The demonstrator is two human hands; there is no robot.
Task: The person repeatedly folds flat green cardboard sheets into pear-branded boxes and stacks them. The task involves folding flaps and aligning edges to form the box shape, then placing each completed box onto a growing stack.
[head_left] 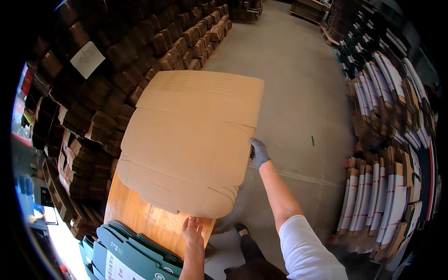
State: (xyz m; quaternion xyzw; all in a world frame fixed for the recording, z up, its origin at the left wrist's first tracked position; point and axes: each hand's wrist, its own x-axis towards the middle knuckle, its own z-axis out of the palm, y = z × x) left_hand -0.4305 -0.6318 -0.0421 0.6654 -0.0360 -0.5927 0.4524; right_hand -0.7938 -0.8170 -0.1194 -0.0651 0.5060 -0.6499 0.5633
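The broad cardboard sheet (186, 140) lies over the table (128, 205) at the centre of the view, overhanging it toward three o'clock, and the overhang looks the likeliest source of trouble. The gloved right hand (259, 153) seems to hold the sheet narrowly by its rim at three o'clock; were that grip to slip, the unsupported side could sag, fold along a score line or slide down to the floor (303, 112). The bare left hand (192, 230) is at the lower edge, at six o'clock, fingers slightly bent and partly spread; whether it pinches the board or only touches it, I cannot tell. An uneven push from there might swing the sheet about, knocking the green flattened cartons (119, 235) at seven o'clock or bending the slit flaps near five o'clock. The sheet is plain brown board, matt and stiff, creased into panels, its lower corners rounded. The table is orange-toned wood with visible grain and a slight sheen, whereas the cartons are smooth, dark green and printed, stacked with curved edges. Rough brown bundles (205, 39) pile toward eleven o'clock; pale, slab-like bundles (373, 200) stand at four o'clock, above smooth grey concrete.
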